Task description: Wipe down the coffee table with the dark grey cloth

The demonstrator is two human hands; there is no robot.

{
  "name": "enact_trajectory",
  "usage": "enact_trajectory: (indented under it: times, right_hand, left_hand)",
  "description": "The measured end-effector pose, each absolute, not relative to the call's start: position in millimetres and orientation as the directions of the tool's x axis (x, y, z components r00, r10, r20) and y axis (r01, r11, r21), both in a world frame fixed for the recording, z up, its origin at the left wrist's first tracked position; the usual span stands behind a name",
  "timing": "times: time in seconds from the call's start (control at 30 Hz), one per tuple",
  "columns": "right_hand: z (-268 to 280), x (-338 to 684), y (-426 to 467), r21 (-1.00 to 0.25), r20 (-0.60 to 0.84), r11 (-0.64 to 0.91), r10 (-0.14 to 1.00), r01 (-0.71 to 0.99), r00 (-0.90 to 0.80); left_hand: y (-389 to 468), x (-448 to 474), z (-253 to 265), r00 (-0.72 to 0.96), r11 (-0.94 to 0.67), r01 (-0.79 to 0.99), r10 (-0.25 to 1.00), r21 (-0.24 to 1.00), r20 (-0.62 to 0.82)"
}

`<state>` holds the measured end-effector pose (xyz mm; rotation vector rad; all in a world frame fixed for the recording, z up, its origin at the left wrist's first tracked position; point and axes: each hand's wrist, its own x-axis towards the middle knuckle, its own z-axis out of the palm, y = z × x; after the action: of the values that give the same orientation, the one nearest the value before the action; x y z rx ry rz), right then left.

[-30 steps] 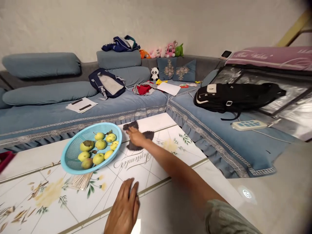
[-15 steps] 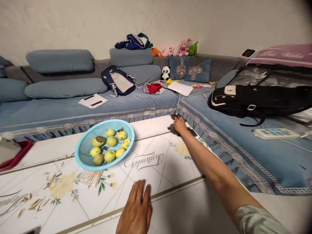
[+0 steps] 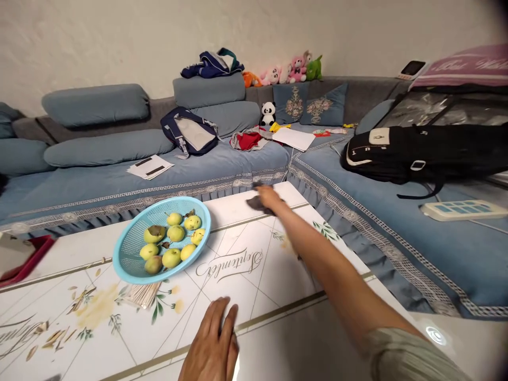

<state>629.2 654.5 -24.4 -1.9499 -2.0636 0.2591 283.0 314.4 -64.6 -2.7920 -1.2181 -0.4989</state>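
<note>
Near the far right corner of the white patterned table [image 3: 234, 301], my right hand [image 3: 268, 197] presses a dark grey cloth [image 3: 257, 205] against the top; the hand is slightly blurred and its fingers bunch on the cloth. My left hand [image 3: 210, 341] rests flat at the near edge, fingers stretched out, holding nothing. Between them, to the left, stands a light blue plastic basket [image 3: 124, 259] with several yellow-green fruits [image 3: 175, 233] in it. A bundle of thin wooden sticks [image 3: 143, 294] in clear wrap lies against the basket's near side.
Husks and scraps [image 3: 57, 338] litter the table's left part, near a red tray [image 3: 34, 259]. Behind and to the right runs a blue sofa [image 3: 222, 161] bearing a backpack [image 3: 190, 132], papers [image 3: 151, 166], a black bag [image 3: 432, 153] and a power strip [image 3: 464, 210].
My right hand has slid the cloth leftward along the table's far edge, away from the right corner. My left hand stays flat. The view has shifted slightly.
</note>
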Motion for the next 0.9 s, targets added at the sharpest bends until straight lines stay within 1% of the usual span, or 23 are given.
enact_trajectory:
  times: [0.1, 0.17, 0.2, 0.27, 0.4, 0.47, 0.53, 0.6, 0.67, 0.77, 0.83, 0.9]
  right_hand:
    - [-21, 719, 652, -0.299, 0.079, -0.132, 0.984, 0.945, 0.163]
    - [-24, 729, 656, -0.296, 0.082, -0.205, 0.968, 0.933, 0.239]
    - [-27, 719, 659, -0.299, 0.085, -0.211, 0.965, 0.931, 0.246]
    - [-35, 674, 666, -0.314, 0.091, -0.152, 0.978, 0.937, 0.189]
    - [-49, 570, 680, -0.357, 0.125, 0.128, 0.988, 0.925, -0.088]
    - [-51, 557, 683, -0.366, 0.144, 0.221, 0.973, 0.904, -0.180]
    - [-50, 581, 685, -0.366, 0.140, 0.228, 0.972, 0.902, -0.189]
    - [-47, 631, 685, -0.360, 0.123, 0.149, 0.986, 0.921, -0.112]
    - [-42, 686, 685, -0.349, 0.109, 0.012, 0.994, 0.937, 0.028]
    - [-39, 729, 689, -0.337, 0.104, -0.177, 0.969, 0.925, 0.223]
    - [-40, 719, 689, -0.335, 0.108, -0.228, 0.955, 0.914, 0.278]
    - [-46, 688, 685, -0.340, 0.117, -0.190, 0.963, 0.921, 0.241]
  left_hand:
    - [313, 283, -74, 0.637, -0.681, 0.731, 0.708, 0.054, 0.303]
    - [312, 284, -79, 0.633, -0.672, 0.739, 0.715, 0.045, 0.297]
    - [312, 284, -80, 0.627, -0.665, 0.746, 0.722, 0.045, 0.293]
    - [312, 283, -81, 0.620, -0.657, 0.753, 0.727, 0.036, 0.295]
    - [315, 279, -82, 0.663, -0.695, 0.719, 0.686, 0.000, 0.299]
    - [315, 279, -83, 0.654, -0.688, 0.725, 0.694, 0.011, 0.302]
    - [313, 281, -85, 0.610, -0.652, 0.757, 0.727, 0.041, 0.315]
    - [311, 285, -87, 0.568, -0.621, 0.781, 0.753, 0.074, 0.332]
    - [310, 288, -87, 0.550, -0.609, 0.788, 0.763, 0.090, 0.341]
    - [312, 286, -85, 0.581, -0.633, 0.771, 0.743, 0.069, 0.332]
    - [315, 282, -82, 0.625, -0.671, 0.740, 0.711, 0.045, 0.323]
    - [318, 278, -80, 0.652, -0.695, 0.718, 0.689, 0.034, 0.318]
